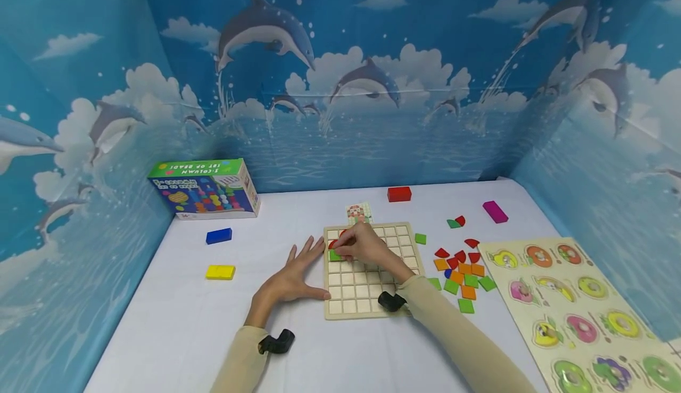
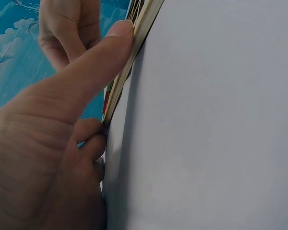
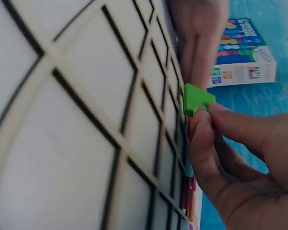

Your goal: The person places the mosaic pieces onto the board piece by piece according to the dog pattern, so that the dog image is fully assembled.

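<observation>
Far out to the left of my left hand sits the bead-set box (image 1: 204, 189) against the backdrop, with a blue block (image 1: 219, 236) and a yellow block (image 1: 220, 272) nearer in, both well apart from my fingers. My left hand (image 1: 294, 278) lies flat on the white table (image 1: 175, 328), fingers spread and straight, gripping nothing; the left wrist view shows my thumb (image 2: 93, 67) pressed against the left edge of the wooden grid board (image 1: 372, 270). Just right of it my right hand (image 1: 367, 248) reaches over the board's upper left cells, fingertips pinching a green tile (image 1: 335, 255); the right wrist view shows that tile (image 3: 197, 98) caught between thumb and forefinger, held at the board's edge, tilted, not flat in a cell. A red piece (image 1: 332, 243) sits in the cell just beyond the green one. Past my right hand lies a pattern card (image 1: 359, 213) and a red block (image 1: 399, 194) farther off. Right of my right hand, near the board, a loose pile of red, orange and green tiles (image 1: 460, 272), then a purple block (image 1: 495, 211), and furthest right a fruit peg puzzle (image 1: 580, 310).
</observation>
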The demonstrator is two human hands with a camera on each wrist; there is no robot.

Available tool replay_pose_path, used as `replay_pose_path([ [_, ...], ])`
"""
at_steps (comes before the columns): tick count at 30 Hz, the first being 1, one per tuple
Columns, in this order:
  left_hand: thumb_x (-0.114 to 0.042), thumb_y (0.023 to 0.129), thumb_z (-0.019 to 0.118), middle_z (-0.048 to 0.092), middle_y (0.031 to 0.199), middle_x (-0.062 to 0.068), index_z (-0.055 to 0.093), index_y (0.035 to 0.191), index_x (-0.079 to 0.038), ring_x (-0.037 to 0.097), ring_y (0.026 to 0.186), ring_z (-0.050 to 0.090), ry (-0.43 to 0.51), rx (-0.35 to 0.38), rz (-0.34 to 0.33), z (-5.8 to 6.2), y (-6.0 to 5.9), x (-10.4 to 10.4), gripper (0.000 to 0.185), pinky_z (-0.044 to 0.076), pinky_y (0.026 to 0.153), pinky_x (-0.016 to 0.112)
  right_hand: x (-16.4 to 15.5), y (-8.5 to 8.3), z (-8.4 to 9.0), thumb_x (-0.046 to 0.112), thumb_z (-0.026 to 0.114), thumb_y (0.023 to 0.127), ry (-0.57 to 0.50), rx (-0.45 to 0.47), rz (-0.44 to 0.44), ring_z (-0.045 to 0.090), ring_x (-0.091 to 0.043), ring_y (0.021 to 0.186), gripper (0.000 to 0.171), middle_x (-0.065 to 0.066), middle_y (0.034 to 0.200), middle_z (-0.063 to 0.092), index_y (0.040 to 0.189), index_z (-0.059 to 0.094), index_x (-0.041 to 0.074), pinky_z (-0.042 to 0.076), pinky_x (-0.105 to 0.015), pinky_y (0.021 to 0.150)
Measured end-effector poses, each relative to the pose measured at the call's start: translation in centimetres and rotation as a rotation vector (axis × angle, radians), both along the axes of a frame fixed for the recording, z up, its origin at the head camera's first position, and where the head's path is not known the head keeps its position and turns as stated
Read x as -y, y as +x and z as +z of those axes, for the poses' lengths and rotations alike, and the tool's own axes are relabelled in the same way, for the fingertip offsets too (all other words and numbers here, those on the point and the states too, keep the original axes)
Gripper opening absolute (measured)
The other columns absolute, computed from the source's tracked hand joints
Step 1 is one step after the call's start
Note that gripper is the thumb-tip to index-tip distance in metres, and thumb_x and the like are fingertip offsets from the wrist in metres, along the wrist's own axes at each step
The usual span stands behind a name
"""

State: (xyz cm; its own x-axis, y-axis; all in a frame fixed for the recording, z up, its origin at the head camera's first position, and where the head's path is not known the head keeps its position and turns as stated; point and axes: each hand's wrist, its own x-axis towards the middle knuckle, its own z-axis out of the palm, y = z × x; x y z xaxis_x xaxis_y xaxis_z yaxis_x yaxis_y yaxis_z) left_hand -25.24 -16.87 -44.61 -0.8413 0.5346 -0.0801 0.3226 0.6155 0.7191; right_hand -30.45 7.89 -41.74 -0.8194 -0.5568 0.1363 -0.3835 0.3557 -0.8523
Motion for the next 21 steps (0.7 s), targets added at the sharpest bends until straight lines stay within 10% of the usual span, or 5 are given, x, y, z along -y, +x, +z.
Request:
replay_pose_path([
  [21, -0.041, 0.082, 0.096, 0.011, 0.182, 0.005, 0.022, 0.173, -0.012, 0.024, 0.168, -0.005, 0.000, 0.010, 0.004, 0.2, 0.1, 0.1, 0.121, -0.012, 0.134, 0.056, 1.5, 0.6, -1.0, -0.003, 0.083, 0.091, 0.107, -0.157, -0.092, 0.064, -0.012, 0.078, 0.010, -0.006, 0.089, 0.071, 0.100, 0.086, -0.002, 0.057, -0.024, 0.068],
])
